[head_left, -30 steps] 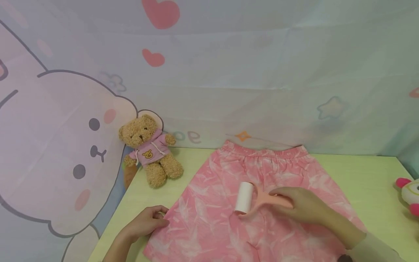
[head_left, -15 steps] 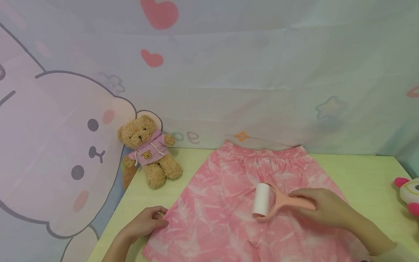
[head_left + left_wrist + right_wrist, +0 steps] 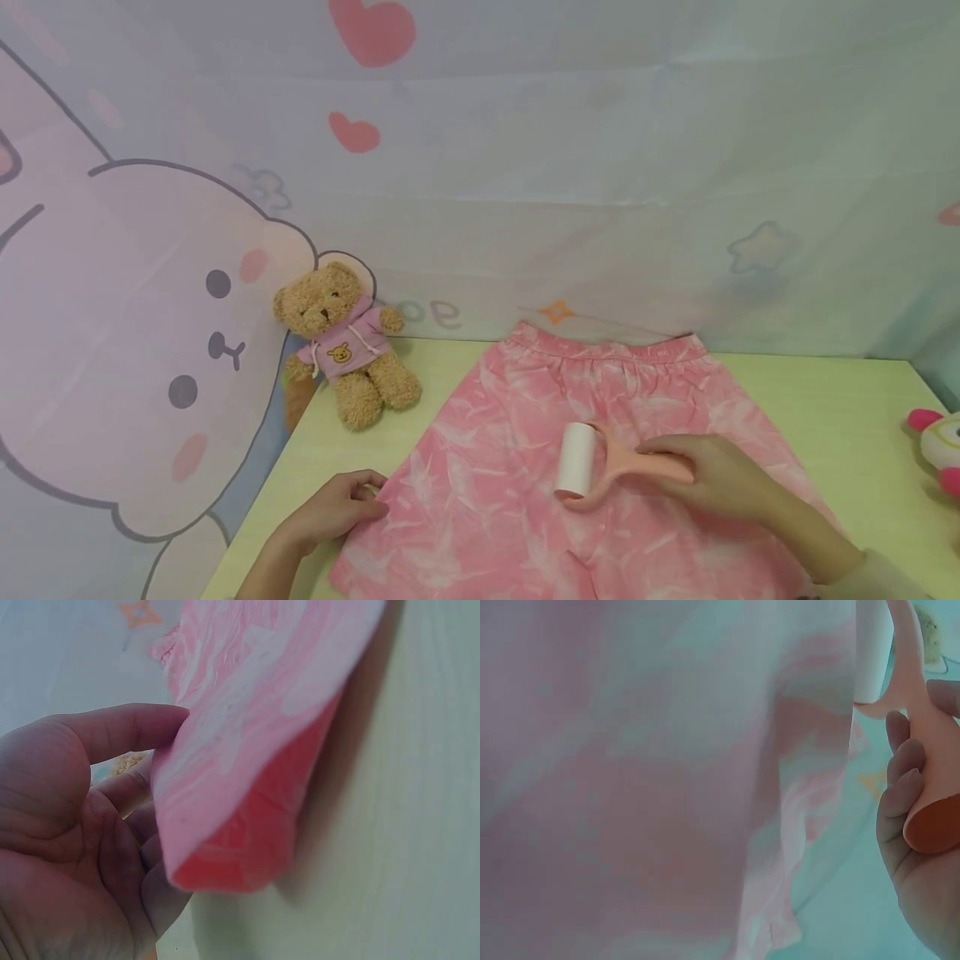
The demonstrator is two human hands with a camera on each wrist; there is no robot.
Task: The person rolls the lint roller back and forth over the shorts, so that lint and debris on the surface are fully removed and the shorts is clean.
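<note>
Pink-and-white patterned shorts [image 3: 465, 492] lie spread on the table, gathered waistband toward the back wall. At their left side edge, my left hand [image 3: 333, 507] pinches the cloth, thumb on top and fingers behind; the left wrist view shows the thumb [image 3: 139, 729] at the fold and the open leg hem. My right hand [image 3: 723, 477] grips the peach handle of a lint roller [image 3: 576, 461], fingers wrapped round it in the right wrist view. The roller's white roll rests on the middle of the shorts, pointing left of the hand.
A teddy bear [image 3: 347, 350] in a pink hoodie sits at the table's back left corner. A white-and-pink plush toy [image 3: 941, 450] is partly visible at the right edge. Behind the pale yellow table [image 3: 840, 408] hangs a printed cloth backdrop [image 3: 525, 167].
My right hand has moved the lint roller rightward over the shorts, then part of the way back left. The left hand keeps its place at the shorts' edge.
</note>
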